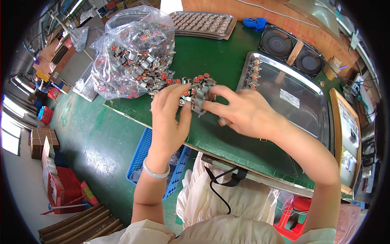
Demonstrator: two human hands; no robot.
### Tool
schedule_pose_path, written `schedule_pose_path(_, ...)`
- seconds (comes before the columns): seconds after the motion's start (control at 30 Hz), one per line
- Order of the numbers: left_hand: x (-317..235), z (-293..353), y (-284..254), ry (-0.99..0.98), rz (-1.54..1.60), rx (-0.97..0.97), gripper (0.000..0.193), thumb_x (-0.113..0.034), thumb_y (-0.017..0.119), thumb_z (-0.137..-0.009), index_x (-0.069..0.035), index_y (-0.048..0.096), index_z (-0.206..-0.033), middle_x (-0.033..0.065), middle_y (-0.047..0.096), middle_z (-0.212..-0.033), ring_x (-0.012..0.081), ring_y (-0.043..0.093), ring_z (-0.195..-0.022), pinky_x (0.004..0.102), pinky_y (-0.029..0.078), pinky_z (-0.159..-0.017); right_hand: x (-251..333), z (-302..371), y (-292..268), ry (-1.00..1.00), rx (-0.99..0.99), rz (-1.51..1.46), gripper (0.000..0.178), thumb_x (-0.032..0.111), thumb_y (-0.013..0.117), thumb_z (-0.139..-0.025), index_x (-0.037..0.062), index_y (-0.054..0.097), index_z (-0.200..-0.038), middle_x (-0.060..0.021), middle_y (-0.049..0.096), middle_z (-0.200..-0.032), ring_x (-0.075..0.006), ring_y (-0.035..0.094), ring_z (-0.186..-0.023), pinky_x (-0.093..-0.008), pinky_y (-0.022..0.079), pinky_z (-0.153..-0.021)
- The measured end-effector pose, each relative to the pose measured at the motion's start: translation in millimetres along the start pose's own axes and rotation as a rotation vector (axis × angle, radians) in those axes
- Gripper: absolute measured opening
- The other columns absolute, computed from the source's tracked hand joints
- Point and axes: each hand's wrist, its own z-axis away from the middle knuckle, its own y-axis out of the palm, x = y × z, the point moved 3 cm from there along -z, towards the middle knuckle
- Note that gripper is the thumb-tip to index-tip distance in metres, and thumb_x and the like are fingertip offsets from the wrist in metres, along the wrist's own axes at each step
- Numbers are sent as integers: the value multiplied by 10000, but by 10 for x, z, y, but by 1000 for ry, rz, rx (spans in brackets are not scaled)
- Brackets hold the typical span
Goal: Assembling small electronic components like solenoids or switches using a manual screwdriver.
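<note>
Sitting between the curled left hand (167, 113) and right hand (248, 113) is a metal part (198, 105), pinch unclear.

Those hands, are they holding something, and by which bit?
The left hand and right hand reach among small, chunky silvery metal parts; blur hides whether either holds one, or where.

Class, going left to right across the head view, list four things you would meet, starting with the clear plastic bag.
Clear plastic bag → left hand → right hand → wooden frame
</note>
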Motion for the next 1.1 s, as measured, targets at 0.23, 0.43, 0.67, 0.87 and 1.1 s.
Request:
schedule_pose_path(0.23,-112,-26,120,43,-64,266,470,-144,675,-741,-44,536,-1178,146,547,-1142,317,485,-1068,395,343,-933,227,444,-671,331,-350,-1692,191,192,585,-808,38,537,-705,-69,502,-681,-150,491,-455,-328,454,-589)
schedule_pose_path(0.43,-170,-15,295,130,-186,405,425,-243,735,-658,-22,602,-996,95,551,-1090,298,469,-1061,415,330,-918,871,655,-908,-314,-490,-2225,293,261,503,-875,14,533,-720,-119,518,-749,-177,406,-390,-443,433,-651)
schedule_pose_path(0.67,-177,-88,420,211,-189,494,365,-153,736,-628,-28,569,-926,100,568,-1014,295,475,-1071,404,328,-921,1322,827,-1137,-136,-1185,-2460,465,361,570,-784,68,403,-464,-36,351,-444,-173,330,-364,-416,463,-521)
schedule_pose_path(0.87,-199,-123,441,241,-113,471,312,-107,723,-596,-19,513,-809,99,488,-821,291,470,-863,389,350,-833,1326,869,-1102,-461,-1368,-2342,370,222,558,-804,40,444,-504,-68,398,-497,-191,369,-356,-449,491,-514)
schedule_pose_path(1.1,-355,-91,442,235,0,591,320,-105,710,-561,-20,456,-735,99,432,-743,287,425,-759,379,345,-778,1370,990,-1197,-303,-1541,-1873,322,28,487,-758,64,376,-458,-83,400,-492,-147,339,-307,-383,488,-420)
